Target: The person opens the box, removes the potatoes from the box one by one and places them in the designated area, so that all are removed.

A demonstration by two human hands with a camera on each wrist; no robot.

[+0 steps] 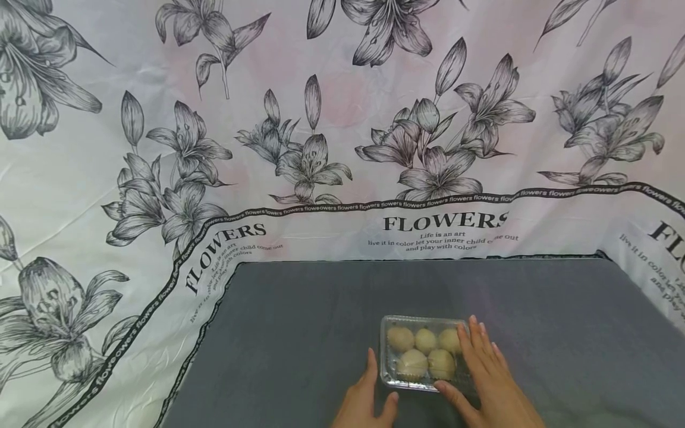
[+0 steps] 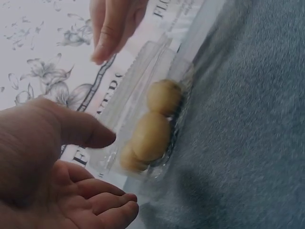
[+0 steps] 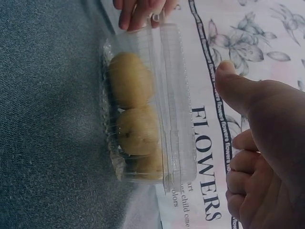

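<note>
A clear plastic clamshell box [image 1: 396, 380] with a lid lies on the grey table. Inside it are several round yellow-green fruits [image 1: 412, 364], also visible through its side in both wrist views. At the box's left end is my left hand [image 1: 364, 395], thumb and fingers spread apart; the left wrist view shows its fingers [image 2: 112, 202] relaxed and holding nothing. My right hand [image 1: 489, 374] lies over the right end with long, straight fingers, hiding that corner. Whether it touches the box, I cannot tell. The right wrist view shows its thumb [image 3: 238, 88] raised away from the box.
The grey tabletop [image 1: 299, 333] spreads around the box. Behind it and along its sides hangs a white and pink cloth [image 1: 332, 232] printed with black lilies and the word FLOWERS. A dark border line [image 1: 374, 259] marks the table's back edge.
</note>
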